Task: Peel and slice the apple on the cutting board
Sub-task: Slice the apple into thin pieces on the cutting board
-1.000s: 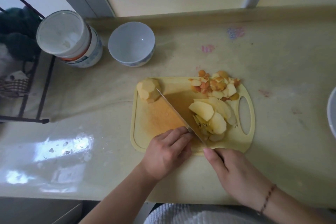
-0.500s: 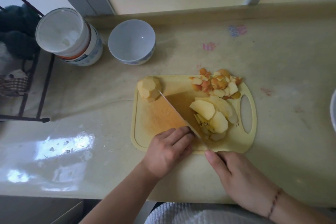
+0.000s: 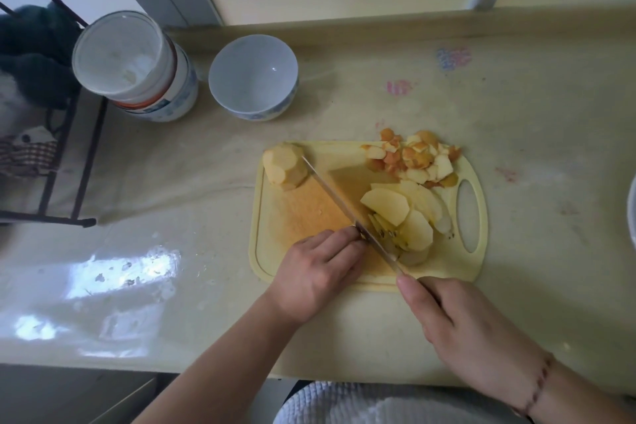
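A pale yellow cutting board (image 3: pixel 476 262) lies on the counter. A peeled apple chunk (image 3: pixel 285 166) sits at its far left corner. Cut apple slices (image 3: pixel 409 217) are heaped near the board's handle hole, and peel scraps (image 3: pixel 418 160) are piled at the far right corner. My right hand (image 3: pixel 471 330) grips the handle of a knife (image 3: pixel 344 206), whose blade runs diagonally across the board, its tip beside the peeled chunk. My left hand (image 3: pixel 318 268) is curled on the board's near edge, fingertips against the blade; whether it holds a piece under them is hidden.
A white bowl (image 3: pixel 253 77) and a white lidded jar (image 3: pixel 134 65) stand at the back left of the counter. A black wire rack (image 3: pixel 58 162) sits at the far left. Another dish's rim (image 3: pixel 632 213) shows at the right edge.
Nothing has clearly moved on the board; both hands and the knife stay in nearly the same place, with only a slight shift of the view.
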Tool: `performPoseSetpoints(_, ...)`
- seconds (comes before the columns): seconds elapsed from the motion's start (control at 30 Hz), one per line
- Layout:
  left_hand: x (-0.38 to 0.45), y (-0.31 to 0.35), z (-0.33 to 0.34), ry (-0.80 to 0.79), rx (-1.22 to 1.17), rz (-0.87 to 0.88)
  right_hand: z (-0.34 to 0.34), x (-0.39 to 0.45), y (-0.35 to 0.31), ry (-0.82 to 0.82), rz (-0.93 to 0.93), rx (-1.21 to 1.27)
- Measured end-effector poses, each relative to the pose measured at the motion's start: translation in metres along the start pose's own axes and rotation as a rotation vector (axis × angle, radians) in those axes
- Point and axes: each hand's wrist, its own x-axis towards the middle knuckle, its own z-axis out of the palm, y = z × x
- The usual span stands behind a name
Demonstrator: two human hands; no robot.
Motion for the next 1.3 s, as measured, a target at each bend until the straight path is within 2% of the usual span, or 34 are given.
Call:
performPoseSetpoints(0.3,-0.003,0.000,0.002,0.027,-0.019,-0.014,0.010,0.016,0.005,0.002,-0.014,-0.071)
performPoseSetpoints(1.1,-0.004,0.000,0.001,0.019,-0.026,-0.011,0.006,0.005,0.003,-0.025,0.035,-0.019)
performPoseSetpoints(1.3,-0.004,0.001,-0.001,0.037,-0.041,-0.013,0.005,0.007,0.006,0.021,0.002,-0.024)
